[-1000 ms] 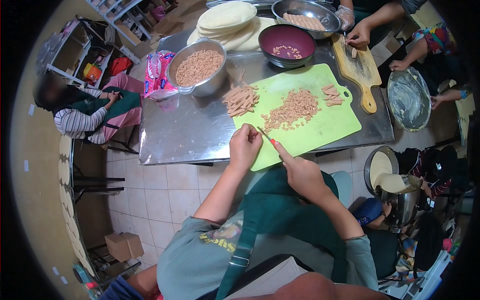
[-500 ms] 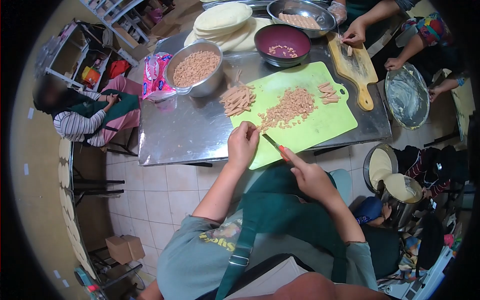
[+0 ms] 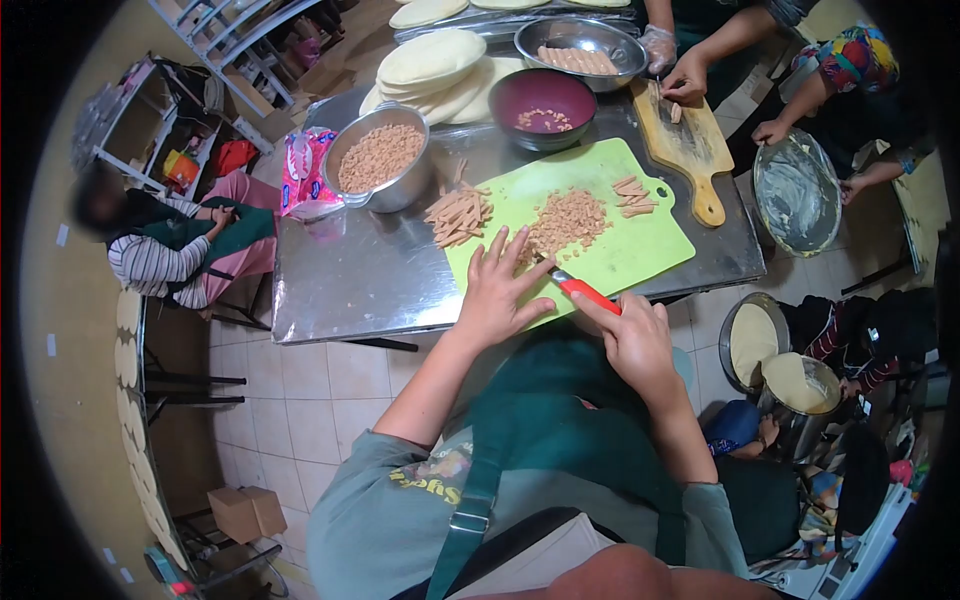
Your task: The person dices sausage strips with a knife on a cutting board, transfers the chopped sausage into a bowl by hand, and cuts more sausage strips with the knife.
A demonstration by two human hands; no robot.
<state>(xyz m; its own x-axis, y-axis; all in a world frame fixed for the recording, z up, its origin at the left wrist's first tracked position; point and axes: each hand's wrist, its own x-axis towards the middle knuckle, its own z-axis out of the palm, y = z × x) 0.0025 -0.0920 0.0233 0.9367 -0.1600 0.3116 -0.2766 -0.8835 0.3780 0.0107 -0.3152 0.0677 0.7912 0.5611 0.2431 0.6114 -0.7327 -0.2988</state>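
Note:
My right hand is closed around the red handle of a knife, its blade pointing left and away over the green cutting board. My left hand is spread open at the board's near left edge, its fingertips by the diced sausage. Some of the blade is hidden near those fingers. Sausage strips are piled at the board's left edge, and a few more strips lie at its far right.
A pot of diced sausage, a purple bowl, and stacked flat rounds stand toward the back of the metal table. At the right, a co-worker's hands work over a wooden board. A seated person is at left.
My left hand has gone from pinched fingers to spread fingers over the board. My right hand has turned the knife so it lies flatter, its red handle now more exposed. The view has shifted slightly.

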